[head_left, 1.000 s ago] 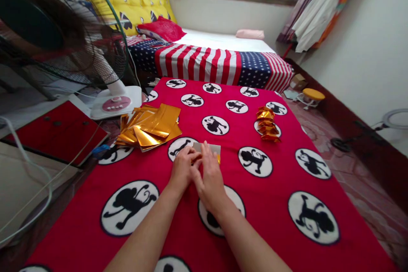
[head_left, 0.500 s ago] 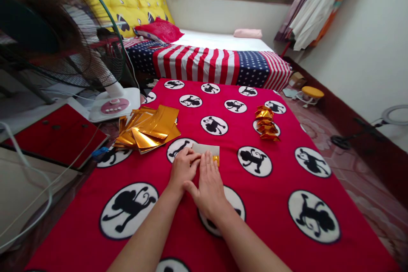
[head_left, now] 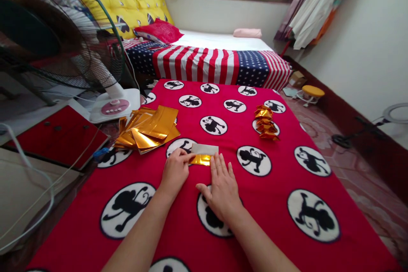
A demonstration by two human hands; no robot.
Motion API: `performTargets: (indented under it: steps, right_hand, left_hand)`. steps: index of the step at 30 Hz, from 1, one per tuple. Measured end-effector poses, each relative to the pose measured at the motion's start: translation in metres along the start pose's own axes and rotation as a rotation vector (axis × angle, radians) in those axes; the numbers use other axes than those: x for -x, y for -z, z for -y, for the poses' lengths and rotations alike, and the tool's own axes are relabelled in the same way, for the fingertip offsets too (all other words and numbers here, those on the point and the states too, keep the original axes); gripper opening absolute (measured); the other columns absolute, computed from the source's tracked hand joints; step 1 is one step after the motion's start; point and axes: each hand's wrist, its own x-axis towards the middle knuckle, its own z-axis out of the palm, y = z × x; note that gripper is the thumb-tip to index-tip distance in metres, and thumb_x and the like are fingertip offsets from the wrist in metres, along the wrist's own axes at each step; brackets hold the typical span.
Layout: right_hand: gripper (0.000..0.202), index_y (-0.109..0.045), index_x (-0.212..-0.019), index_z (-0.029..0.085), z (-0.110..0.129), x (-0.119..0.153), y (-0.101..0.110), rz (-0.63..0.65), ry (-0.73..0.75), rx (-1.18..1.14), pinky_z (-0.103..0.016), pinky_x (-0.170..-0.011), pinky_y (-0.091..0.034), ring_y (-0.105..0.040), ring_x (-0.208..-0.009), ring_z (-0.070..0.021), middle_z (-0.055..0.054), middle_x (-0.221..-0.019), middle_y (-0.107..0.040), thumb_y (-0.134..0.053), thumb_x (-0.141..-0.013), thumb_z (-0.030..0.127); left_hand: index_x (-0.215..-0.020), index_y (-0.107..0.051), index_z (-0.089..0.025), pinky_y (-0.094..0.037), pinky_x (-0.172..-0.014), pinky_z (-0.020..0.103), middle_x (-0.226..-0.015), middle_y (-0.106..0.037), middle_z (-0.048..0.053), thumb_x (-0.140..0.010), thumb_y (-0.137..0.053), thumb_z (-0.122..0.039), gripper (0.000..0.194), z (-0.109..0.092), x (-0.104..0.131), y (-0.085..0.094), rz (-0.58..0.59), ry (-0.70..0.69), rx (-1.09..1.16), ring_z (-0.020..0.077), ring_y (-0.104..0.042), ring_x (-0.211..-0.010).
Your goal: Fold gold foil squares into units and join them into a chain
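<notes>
A sheet of gold foil paper (head_left: 201,160) lies in front of me, its near edge folded over in a shiny gold strip. Beyond the strip its pale grey back shows. At the sheet's left end my left hand (head_left: 176,173) is closed, fingers curled and fingertips on the fold; the thumb is partly hidden. My right hand (head_left: 225,187) lies flat with thumb apart, its fingertips on the right end of the strip. To the left sits a loose pile of gold foil sheets (head_left: 156,125). Several folded gold foil pieces (head_left: 267,124) stand in a row at the right.
A red cloth with monkey print (head_left: 270,221) covers the work surface. The fan (head_left: 114,100) stands at the left, near the foil pile. Behind is a bed with a striped and starred cover (head_left: 204,63). A yellow stool (head_left: 312,91) is on the floor at the right.
My hands have moved apart along the fold, the left one leftward and the right one rightward. More of the gold strip shows between them.
</notes>
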Motion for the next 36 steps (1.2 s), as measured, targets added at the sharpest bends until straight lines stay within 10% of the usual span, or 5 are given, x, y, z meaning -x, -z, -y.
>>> performTargets:
  steps: [5, 10, 23, 36]
  right_hand:
    - [0.083, -0.024, -0.153, 0.007, 0.003, 0.002, -0.004, -0.009, 0.009, 0.068, -0.048, -0.120, -0.008, -0.004, -0.150, -0.0277, -0.014, -0.161, -0.008, -0.043, -0.090, 0.059]
    - [0.065, -0.019, -0.155, 0.020, 0.004, 0.002, -0.004, 0.020, 0.032, 0.120, -0.050, -0.120, -0.008, -0.008, -0.150, -0.0268, -0.008, -0.162, -0.011, -0.036, -0.097, 0.044]
    - [0.073, -0.024, -0.153, 0.009, 0.003, 0.003, -0.003, 0.001, 0.015, 0.089, -0.052, -0.119, -0.006, -0.004, -0.150, -0.0266, -0.011, -0.161, -0.007, -0.042, -0.090, 0.041]
    - [0.078, -0.025, -0.152, 0.006, 0.005, 0.001, -0.003, -0.027, -0.004, 0.031, -0.052, -0.119, -0.005, -0.006, -0.150, -0.0275, -0.015, -0.161, -0.009, -0.042, -0.092, 0.054]
  left_hand:
    - [-0.104, -0.073, -0.018, -0.044, -0.102, 0.048, -0.125, -0.060, 0.013, -0.090, -0.050, -0.021, 0.028, -0.044, 0.011, 0.013, -0.044, -0.032, -0.161, 0.0302, -0.052, -0.120]
    - [-0.152, -0.028, -0.017, -0.026, -0.120, 0.046, -0.160, -0.025, 0.011, -0.096, -0.041, -0.046, 0.064, -0.065, 0.023, -0.007, 0.361, -0.340, 0.090, 0.0241, -0.022, -0.148]
    - [-0.153, -0.023, -0.012, -0.022, -0.120, 0.043, -0.159, -0.023, 0.017, -0.093, -0.036, -0.061, 0.079, -0.024, 0.024, -0.009, 0.363, -0.356, -0.160, 0.0247, -0.023, -0.148]
    - [-0.146, -0.039, -0.011, -0.023, -0.115, 0.058, -0.153, -0.036, 0.019, -0.094, -0.031, -0.062, 0.074, 0.005, 0.015, 0.030, 0.263, -0.135, -0.384, 0.0306, -0.034, -0.143]
